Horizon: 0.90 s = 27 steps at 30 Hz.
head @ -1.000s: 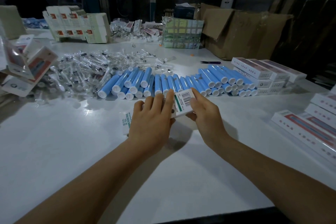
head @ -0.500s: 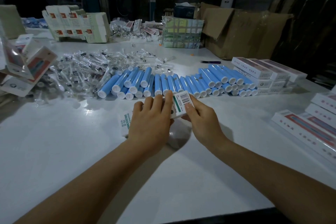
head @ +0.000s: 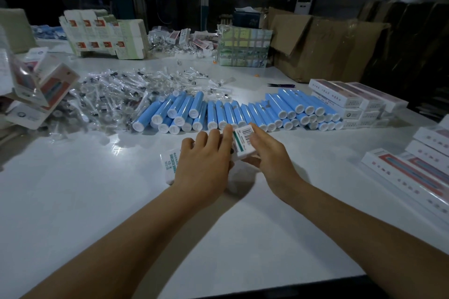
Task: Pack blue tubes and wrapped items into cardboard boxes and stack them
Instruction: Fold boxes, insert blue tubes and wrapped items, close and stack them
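Right now both hands hold a small white box (head: 243, 143) over the white table (head: 73, 201), just short of the blue tubes (head: 233, 111). Its end flap, at 12 o'clock, carries a barcode label and a green stripe; whether anything lies inside cannot be told. The left hand (head: 206, 165) lies on top with fingers side by side, and the right hand (head: 269, 155) pinches the flap end. Clear-wrapped items (head: 104, 97) are heaped at 10 o'clock, with stacked white boxes (head: 352, 102) at 2 o'clock.
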Motion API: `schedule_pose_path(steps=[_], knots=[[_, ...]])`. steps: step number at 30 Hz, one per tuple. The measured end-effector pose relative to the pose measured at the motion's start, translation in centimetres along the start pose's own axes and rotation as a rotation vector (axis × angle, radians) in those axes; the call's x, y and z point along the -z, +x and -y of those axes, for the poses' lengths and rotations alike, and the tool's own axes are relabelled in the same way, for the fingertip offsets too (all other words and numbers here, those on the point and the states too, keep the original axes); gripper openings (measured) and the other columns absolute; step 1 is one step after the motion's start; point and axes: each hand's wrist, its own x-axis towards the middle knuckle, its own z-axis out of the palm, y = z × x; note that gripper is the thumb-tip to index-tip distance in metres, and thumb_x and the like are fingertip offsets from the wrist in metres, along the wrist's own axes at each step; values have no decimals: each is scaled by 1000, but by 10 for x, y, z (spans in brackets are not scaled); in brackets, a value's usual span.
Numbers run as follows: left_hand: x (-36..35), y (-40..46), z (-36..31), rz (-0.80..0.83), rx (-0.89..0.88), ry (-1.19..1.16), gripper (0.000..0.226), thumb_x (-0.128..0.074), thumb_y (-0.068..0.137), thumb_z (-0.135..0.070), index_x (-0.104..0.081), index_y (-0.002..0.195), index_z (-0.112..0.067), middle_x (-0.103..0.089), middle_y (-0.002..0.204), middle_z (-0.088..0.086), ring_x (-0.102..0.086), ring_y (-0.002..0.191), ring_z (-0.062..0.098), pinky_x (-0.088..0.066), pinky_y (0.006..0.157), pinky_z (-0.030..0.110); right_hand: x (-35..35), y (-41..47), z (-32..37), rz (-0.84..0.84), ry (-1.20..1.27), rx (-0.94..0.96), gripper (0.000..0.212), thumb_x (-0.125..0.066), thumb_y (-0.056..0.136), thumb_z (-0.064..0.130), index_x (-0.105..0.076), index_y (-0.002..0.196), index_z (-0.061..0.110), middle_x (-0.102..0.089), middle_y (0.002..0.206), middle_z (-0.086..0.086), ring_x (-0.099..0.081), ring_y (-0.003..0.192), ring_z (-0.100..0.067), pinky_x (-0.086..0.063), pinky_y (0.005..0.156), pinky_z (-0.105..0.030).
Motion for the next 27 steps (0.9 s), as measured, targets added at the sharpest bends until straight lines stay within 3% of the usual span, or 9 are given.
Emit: schedule_pose_path(steps=[4, 7, 9, 13, 15, 17, 20, 23, 27], knots=[[11, 12, 10, -79, 127, -269, 72, -45, 95, -40, -7, 151, -17, -37, 137, 7, -39, 119, 25, -36, 96, 39, 3, 4, 2, -70, 6, 35, 31, -38, 101, 30, -46, 131, 28, -62, 117, 1, -62, 105, -14, -54, 79, -30], [26, 19, 17, -202, 248, -873, 49, -47, 96, -32, -30, 141, -24, -46, 121, 5, -49, 102, 21, -47, 81, 37, 4, 2, -1, -75, -127, 74, 22, -39, 101, 30, -50, 120, 34, -61, 115, 7, -59, 105, -15, -52, 82, -34], [33, 22, 18, -204, 417, -1331, 26, -44, 99, -30, -40, 124, -36, -53, 110, -6, -53, 95, 9, -46, 71, 29, 3, 0, -3, -35, -240, 99, 28, -40, 100, 34, -49, 127, 34, -58, 122, 6, -56, 110, -14, -52, 87, -34], [39, 21, 25, 10, 878, -2146, 34, -42, 100, -35, -47, 129, -18, -61, 110, 8, -60, 100, 23, -48, 71, 37, -6, -9, -2, 110, -357, 157, 36, -47, 88, 57, -42, 123, 51, -52, 118, 19, -52, 108, 1, -51, 69, -16], [38, 16, 23, 100, 908, -2224, 35, -39, 100, -38, -48, 125, -15, -65, 105, 14, -65, 96, 29, -52, 65, 40, -11, -14, -2, 173, -409, 171, 54, -49, 83, 60, -38, 134, 45, -47, 116, 23, -51, 110, 0, -53, 65, -16], [37, 12, 17, 134, 928, -2266, 32, -38, 100, -38, -51, 121, -16, -70, 97, 14, -68, 90, 29, -55, 61, 42, -14, -17, -3, 199, -536, 215, 62, -55, 87, 51, -33, 143, 37, -44, 119, 19, -46, 117, -5, -55, 74, -19], [37, 10, 13, 147, 997, -2280, 34, -40, 100, -36, -48, 128, -19, -65, 105, 11, -63, 97, 27, -54, 68, 43, -15, -20, -6, 198, -695, 310, 61, -57, 92, 41, -29, 146, 35, -40, 129, 12, -37, 123, -4, -44, 88, -15], [37, 9, 13, 157, 982, -2302, 36, -40, 99, -33, -43, 133, -20, -62, 110, 10, -62, 98, 25, -52, 68, 42, -15, -19, -9, 191, -726, 307, 60, -54, 94, 38, -26, 147, 37, -37, 129, 12, -32, 123, 0, -40, 85, -8], [34, 6, 14, 128, 950, -2324, 39, -42, 97, -27, -42, 134, -15, -59, 113, 12, -59, 101, 25, -49, 74, 42, -14, -17, -10, 181, -753, 314, 58, -52, 96, 33, -25, 147, 38, -35, 126, 11, -31, 124, -4, -45, 94, -21]])
